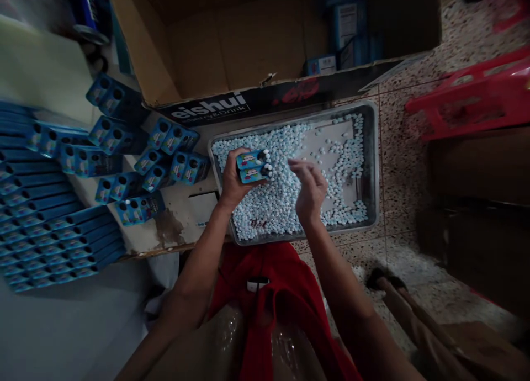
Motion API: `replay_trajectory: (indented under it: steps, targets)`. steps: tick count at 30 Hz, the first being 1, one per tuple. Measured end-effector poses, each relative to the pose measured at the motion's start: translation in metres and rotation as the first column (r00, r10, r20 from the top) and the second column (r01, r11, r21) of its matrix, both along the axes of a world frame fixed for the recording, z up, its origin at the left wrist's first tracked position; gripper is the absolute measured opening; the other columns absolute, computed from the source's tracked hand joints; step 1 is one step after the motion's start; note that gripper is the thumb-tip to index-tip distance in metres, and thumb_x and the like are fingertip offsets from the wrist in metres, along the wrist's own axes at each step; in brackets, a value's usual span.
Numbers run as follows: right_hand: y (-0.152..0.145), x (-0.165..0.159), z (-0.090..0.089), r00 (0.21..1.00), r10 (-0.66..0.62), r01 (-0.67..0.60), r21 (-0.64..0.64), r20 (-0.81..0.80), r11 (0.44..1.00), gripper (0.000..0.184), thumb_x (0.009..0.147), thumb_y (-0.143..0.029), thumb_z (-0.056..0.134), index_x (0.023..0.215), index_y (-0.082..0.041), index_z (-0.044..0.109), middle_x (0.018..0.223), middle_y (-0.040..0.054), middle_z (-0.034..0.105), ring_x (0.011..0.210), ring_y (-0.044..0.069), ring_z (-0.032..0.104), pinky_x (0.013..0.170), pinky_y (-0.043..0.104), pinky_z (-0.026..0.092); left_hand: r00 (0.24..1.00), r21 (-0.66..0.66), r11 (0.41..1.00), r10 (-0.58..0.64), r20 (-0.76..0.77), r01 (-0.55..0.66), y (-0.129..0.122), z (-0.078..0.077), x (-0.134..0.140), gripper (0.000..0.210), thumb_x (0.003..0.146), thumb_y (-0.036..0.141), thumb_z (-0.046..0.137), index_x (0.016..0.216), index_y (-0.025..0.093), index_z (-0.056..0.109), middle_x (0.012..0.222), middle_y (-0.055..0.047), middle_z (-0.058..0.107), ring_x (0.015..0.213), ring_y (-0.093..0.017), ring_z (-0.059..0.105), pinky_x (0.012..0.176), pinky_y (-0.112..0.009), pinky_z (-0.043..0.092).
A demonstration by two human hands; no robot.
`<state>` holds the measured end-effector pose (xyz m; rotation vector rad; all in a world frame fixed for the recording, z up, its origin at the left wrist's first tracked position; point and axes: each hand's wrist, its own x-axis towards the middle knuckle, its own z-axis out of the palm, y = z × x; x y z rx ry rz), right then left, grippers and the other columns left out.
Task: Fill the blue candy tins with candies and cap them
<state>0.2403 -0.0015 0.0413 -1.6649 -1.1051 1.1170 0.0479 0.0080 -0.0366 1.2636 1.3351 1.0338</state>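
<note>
Held boxes: two small blue printed cartons with dark round openings (252,174) are sitting side by side in the left hand (232,183), above the left half of the shallow grey metal tray (376,165).
Left fingers: they are wrapping around the cartons and pressing them together; too hard a squeeze could be denting the thin walls, too loose a one could be letting one slip.
Openings: several small round white and pale-blue pellets (265,210) are crowding at the holes; a tilt or knock could be sending them back down, and a jam could be leaving a carton short.
Right hand: the right hand (311,192) is hovering over the tray, just beside the cartons but apart from them; its fingers are curling and blurring, and I cannot tell whether they are pinching any pellets.
Tray edge: pellets are lying close to the rim in places, so a sweeping wrist could be flicking some onto the speckled floor (397,204).
Waiting cartons: loose blue cartons with round holes (138,207) are standing crowded on the pale worktop (184,218); a stray left elbow could be toppling them.
</note>
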Motion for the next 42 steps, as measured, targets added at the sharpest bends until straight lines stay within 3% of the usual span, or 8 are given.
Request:
replay_trajectory:
  steps: [4, 7, 9, 15, 18, 22, 32, 42]
  targets:
    - [-0.048, 0.031, -0.030, 0.640, 0.476, -0.425, -0.239, 0.603, 0.873, 0.059, 0.093, -0.066, 0.067, 0.136, -0.025, 0.068, 0.155, 0.0175, 0.054, 0.150, 0.042, 0.044, 0.121, 0.065, 0.036, 0.979, -0.006, 0.997, -0.072, 0.191, 0.075, -0.002, -0.006, -0.016, 0.095, 0.060, 0.064, 0.098, 0.135, 0.032, 0.048, 0.139, -0.010, 0.065, 0.137, -0.032, 0.063, 0.113, -0.051, 0.055]
    - [-0.060, 0.041, -0.053, 0.340, 0.672, -0.606, -0.394, 0.658, 0.691, 0.080, 0.086, -0.075, 0.070, 0.152, -0.032, 0.058, 0.171, 0.0152, 0.036, 0.160, 0.048, 0.025, 0.123, 0.069, 0.029, 0.973, -0.080, 0.995, -0.035, 0.229, 0.055, -0.012, -0.013, -0.018, 0.097, 0.060, 0.065, 0.097, 0.136, 0.034, 0.045, 0.143, -0.010, 0.063, 0.134, -0.033, 0.065, 0.110, -0.053, 0.057]
    - [-0.051, 0.044, -0.068, 0.302, 0.685, -0.614, -0.414, 0.663, 0.672, 0.076, 0.086, -0.072, 0.071, 0.150, -0.033, 0.060, 0.168, 0.0145, 0.041, 0.156, 0.047, 0.032, 0.121, 0.066, 0.034, 0.977, -0.118, 0.992, -0.007, 0.211, 0.033, -0.019, -0.016, -0.018, 0.098, 0.058, 0.065, 0.098, 0.135, 0.033, 0.045, 0.141, -0.010, 0.064, 0.130, -0.032, 0.067, 0.107, -0.053, 0.059]
    - [0.010, 0.044, -0.097, 0.683, 0.387, -0.238, -0.313, 0.619, 0.919, 0.042, 0.082, -0.046, 0.078, 0.116, -0.022, 0.074, 0.123, 0.0159, 0.068, 0.118, 0.035, 0.063, 0.098, 0.049, 0.054, 0.997, -0.152, 0.988, -0.026, 0.070, 0.037, -0.029, -0.004, -0.023, 0.098, 0.056, 0.065, 0.099, 0.133, 0.032, 0.049, 0.131, -0.008, 0.066, 0.115, -0.029, 0.071, 0.097, -0.047, 0.061]
    - [0.028, 0.028, -0.081, 0.975, 0.000, 0.075, -0.329, 0.221, 0.941, 0.032, 0.075, -0.044, 0.079, 0.097, -0.023, 0.068, 0.094, 0.0051, 0.068, 0.091, 0.024, 0.064, 0.078, 0.037, 0.056, 0.987, -0.117, 0.992, -0.062, -0.151, 0.044, -0.025, 0.007, -0.027, 0.089, 0.062, 0.057, 0.099, 0.133, 0.030, 0.052, 0.126, -0.007, 0.066, 0.113, -0.028, 0.069, 0.096, -0.045, 0.058]
    - [0.030, -0.008, -0.032, 0.788, -0.377, 0.138, -0.458, -0.486, 0.878, 0.033, 0.070, -0.041, 0.080, 0.093, -0.026, 0.062, 0.090, -0.0016, 0.065, 0.078, 0.016, 0.062, 0.068, 0.028, 0.051, 0.914, -0.058, 0.992, -0.128, -0.386, 0.114, -0.017, 0.022, -0.022, 0.078, 0.066, 0.044, 0.099, 0.129, 0.028, 0.056, 0.121, -0.008, 0.066, 0.114, -0.031, 0.065, 0.096, -0.045, 0.055]
    - [0.019, -0.056, 0.027, 0.863, -0.221, 0.245, -0.006, -0.454, 0.969, 0.033, 0.094, -0.048, 0.053, 0.071, -0.025, 0.059, 0.086, 0.0033, 0.065, 0.090, 0.020, 0.063, 0.095, 0.040, 0.051, 0.918, 0.049, 0.990, -0.106, -0.383, 0.135, -0.022, 0.029, 0.000, 0.065, 0.078, 0.044, 0.088, 0.131, 0.024, 0.056, 0.129, -0.010, 0.064, 0.125, -0.031, 0.062, 0.111, -0.046, 0.048]
    - [0.004, -0.023, 0.030, 0.978, 0.158, -0.164, -0.037, -0.133, 0.986, 0.065, 0.103, -0.071, 0.023, 0.094, -0.028, 0.071, 0.133, 0.0061, 0.072, 0.136, 0.028, 0.062, 0.117, 0.059, 0.047, 0.996, -0.102, 0.993, -0.065, -0.062, 0.059, -0.030, 0.011, -0.008, 0.091, 0.061, 0.066, 0.096, 0.131, 0.025, 0.054, 0.125, -0.008, 0.066, 0.113, -0.029, 0.069, 0.096, -0.041, 0.057]
